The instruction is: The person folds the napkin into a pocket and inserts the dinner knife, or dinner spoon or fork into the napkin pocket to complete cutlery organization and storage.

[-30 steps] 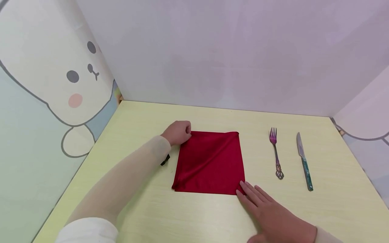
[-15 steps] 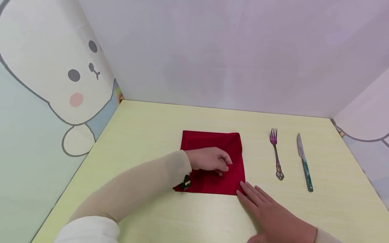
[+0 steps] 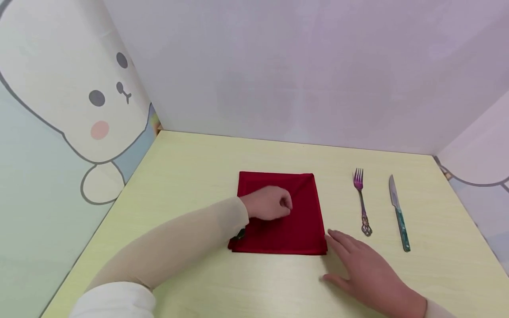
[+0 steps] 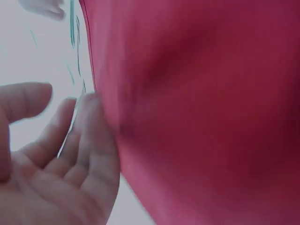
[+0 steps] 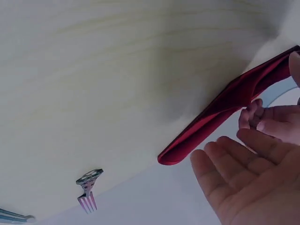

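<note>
A square folded red napkin (image 3: 302,229) lies on the table, a diagonal crease running to its far right corner. My left hand (image 3: 266,203) hovers over its middle, fingers loosely bent with nothing between them. In the left wrist view, that hand's thumb stands apart from the relaxed fingers (image 4: 96,140), with red cloth filling the right side. Beside the napkin's near right corner is my right hand (image 3: 367,269), its fingers extended and thumb spread. The right wrist view shows this palm (image 5: 253,183) facing the camera, holding nothing.
A purple-tinted fork (image 3: 361,198) lies right of the napkin, tines away from me. Farther right lies a knife (image 3: 399,212) with a green handle. A pale wall (image 3: 294,88) closes the table's far side, and a wall with a cartoon animal (image 3: 79,110) stands left.
My left hand moved from the napkin's far left corner to over its middle, then slightly back left. The right hand left the near right corner and shifted right.
</note>
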`<state>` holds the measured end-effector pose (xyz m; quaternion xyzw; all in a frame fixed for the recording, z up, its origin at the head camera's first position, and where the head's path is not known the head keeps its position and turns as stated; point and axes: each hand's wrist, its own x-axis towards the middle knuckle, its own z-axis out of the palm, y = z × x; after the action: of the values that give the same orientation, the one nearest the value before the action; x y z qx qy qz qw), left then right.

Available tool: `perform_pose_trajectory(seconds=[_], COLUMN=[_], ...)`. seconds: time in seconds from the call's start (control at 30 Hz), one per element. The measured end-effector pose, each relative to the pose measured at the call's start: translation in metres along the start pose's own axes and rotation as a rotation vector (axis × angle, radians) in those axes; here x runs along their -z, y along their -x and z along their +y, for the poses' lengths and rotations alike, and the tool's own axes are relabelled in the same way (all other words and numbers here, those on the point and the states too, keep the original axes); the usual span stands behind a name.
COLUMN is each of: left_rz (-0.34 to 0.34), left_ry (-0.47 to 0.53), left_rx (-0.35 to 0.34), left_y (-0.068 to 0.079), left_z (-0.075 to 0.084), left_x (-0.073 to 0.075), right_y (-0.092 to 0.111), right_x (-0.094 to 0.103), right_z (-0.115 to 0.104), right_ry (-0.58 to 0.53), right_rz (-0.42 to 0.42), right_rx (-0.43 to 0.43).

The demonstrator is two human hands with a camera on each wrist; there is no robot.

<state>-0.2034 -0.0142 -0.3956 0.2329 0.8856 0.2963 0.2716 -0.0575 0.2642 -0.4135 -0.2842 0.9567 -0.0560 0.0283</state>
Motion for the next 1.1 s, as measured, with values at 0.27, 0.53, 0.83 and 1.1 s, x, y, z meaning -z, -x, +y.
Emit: perform_pose_trajectory(seconds=[0.27, 0.53, 0.83, 1.1], left_rz=[0.226, 0.234, 0.282, 0.261], left_ry=[-0.210, -0.181, -0.147, -0.163], left_rx=[0.152, 0.241, 0.284, 0.377], left_y=[-0.004, -0.014, -0.014, -0.013], left_z=[-0.036, -0.071, -0.084, -0.074], left_x=[0.057, 0.068, 0.072, 0.066], right_y=[0.010, 0.009, 0.007, 0.009], right_x=[-0.017, -0.017, -0.016, -0.019], right_z=[0.004, 0.001, -0.003, -0.005], right_ry=[-0.014, 0.015, 0.068, 0.081], right_rz=[-0.063, 0.017, 0.013, 0.013], right_rx=[0.290, 0.365, 0.372, 0.357])
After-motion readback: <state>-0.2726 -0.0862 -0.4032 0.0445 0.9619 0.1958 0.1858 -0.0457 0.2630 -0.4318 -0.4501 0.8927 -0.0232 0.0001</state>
